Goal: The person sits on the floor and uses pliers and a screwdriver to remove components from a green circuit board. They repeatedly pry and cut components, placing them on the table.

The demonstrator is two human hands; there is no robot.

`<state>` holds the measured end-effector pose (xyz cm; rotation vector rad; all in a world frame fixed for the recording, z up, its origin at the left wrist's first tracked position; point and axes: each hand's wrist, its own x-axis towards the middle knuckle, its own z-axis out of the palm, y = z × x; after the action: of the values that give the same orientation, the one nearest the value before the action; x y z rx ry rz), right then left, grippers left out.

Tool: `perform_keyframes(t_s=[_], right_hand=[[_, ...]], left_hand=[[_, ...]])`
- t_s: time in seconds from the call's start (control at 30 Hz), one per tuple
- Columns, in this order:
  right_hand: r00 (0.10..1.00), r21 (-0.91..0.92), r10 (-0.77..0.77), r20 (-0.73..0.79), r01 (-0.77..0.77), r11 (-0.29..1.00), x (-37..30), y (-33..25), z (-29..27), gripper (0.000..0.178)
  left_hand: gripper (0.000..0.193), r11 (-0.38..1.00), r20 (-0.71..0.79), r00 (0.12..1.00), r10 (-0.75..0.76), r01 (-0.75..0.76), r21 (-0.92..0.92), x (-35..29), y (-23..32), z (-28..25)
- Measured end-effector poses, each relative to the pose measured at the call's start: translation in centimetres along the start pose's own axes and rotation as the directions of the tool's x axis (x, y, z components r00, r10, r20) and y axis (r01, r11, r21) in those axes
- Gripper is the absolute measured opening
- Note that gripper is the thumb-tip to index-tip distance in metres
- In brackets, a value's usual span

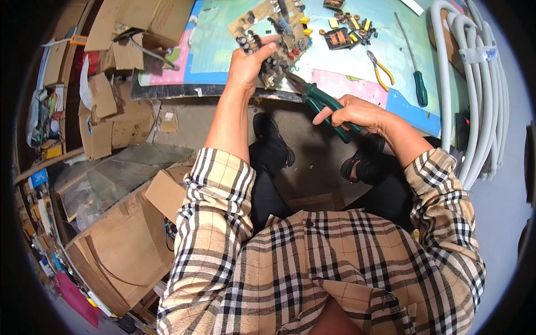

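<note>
My left hand (250,66) grips a brown circuit board (301,42) by its near left part, thumb on top among the components. The board carries capacitors, coils and small yellow and red parts, and is held over the table's near edge. Wrapped round the green handles of a pair of pliers (328,105) is my right hand (357,113). The pliers' dark jaws point up and left and reach the board's near edge. Whether they are closed on a component there is too small to tell.
On the table (218,53) lie loose electronic parts (357,25), a coil block (338,38), yellow-handled cutters (381,71) and a green-handled screwdriver (420,86). Coiled grey tubing (480,84) hangs over the right end. Cardboard boxes (120,120) and a crowded shelf (50,128) stand at left.
</note>
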<state>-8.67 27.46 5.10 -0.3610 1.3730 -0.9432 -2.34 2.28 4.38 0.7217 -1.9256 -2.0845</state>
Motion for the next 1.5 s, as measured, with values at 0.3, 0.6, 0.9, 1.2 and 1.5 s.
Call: perform_keyframes(t_s=[0.3, 0.6, 0.9, 1.2, 1.5], right_hand=[[0.998, 0.114, -0.05, 0.046, 0.045, 0.992, 1.3, 1.3, -0.6, 0.048], [0.998, 0.076, -0.07, 0.012, 0.069, 0.995, 2.0, 1.7, -1.6, 0.041], [1.0, 0.114, -0.014, 0.013, 0.012, 0.993, 2.4, 1.0, -1.5, 0.044], [0.99, 0.375, 0.105, 0.094, -0.133, 0.918, 3.1, 1.8, -1.6, 0.041], [0.987, -0.308, -0.045, -0.156, -0.005, 0.951, 4.6, 2.2, 0.5, 0.028]], left_hand=[[0.027, 0.999, 0.033, 0.999, 0.021, -0.022, 0.049, -0.2, 0.3, 0.0], [0.023, 0.999, 0.018, 0.999, 0.041, -0.042, 0.018, -0.1, 0.0, 0.3], [0.026, 0.98, 0.025, 1.0, 0.007, -0.002, -0.198, 0.0, -0.6, 0.6], [0.033, 0.993, -0.083, 0.994, 0.077, -0.084, -0.087, 0.0, -1.3, 0.8], [0.03, 0.985, -0.218, 0.974, -0.053, 0.016, -0.17, 0.4, -1.1, 0.9]])
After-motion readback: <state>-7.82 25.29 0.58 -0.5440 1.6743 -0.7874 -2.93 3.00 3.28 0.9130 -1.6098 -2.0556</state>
